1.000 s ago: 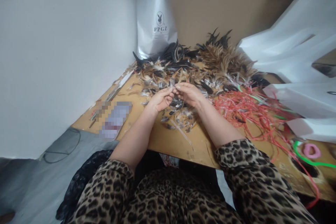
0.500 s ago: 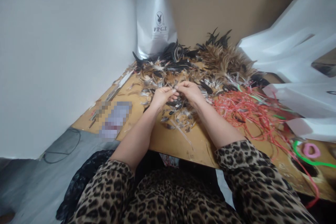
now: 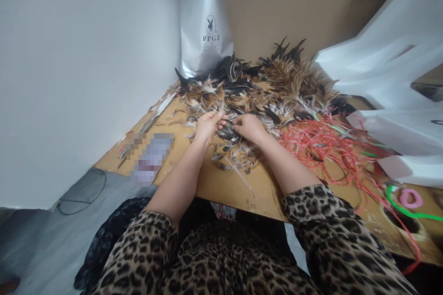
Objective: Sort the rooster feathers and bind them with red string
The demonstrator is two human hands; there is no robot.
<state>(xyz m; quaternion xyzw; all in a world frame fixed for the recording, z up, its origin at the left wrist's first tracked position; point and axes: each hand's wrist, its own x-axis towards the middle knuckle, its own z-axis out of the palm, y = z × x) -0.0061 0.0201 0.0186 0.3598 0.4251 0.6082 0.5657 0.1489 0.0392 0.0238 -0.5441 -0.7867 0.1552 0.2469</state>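
Note:
My left hand (image 3: 209,125) is closed in a pinch over the loose feathers, and a pale brown feather (image 3: 221,106) seems to stand up from its thumb and fingertip. My right hand (image 3: 252,127) is a short gap to the right, its fingers bent together and pointing down at a small heap of dark feathers (image 3: 229,132). Whatever its fingertips hold is hidden. Behind both hands spread brown and white feathers (image 3: 204,94). Smaller speckled feathers (image 3: 242,156) lie nearer to me on the wooden table (image 3: 221,189).
A tangle of red plastic strips (image 3: 321,147) lies to the right, near a green cord (image 3: 398,205) and a pink ring (image 3: 411,197). A white printed bag (image 3: 207,23) stands behind the feathers. Brown feather bundles (image 3: 294,78) are at the back right. A blurred-out flat object (image 3: 152,159) lies left.
My hands, together half a second ago, have come apart. The left has shifted slightly left, and the right has dropped a little toward the dark feathers.

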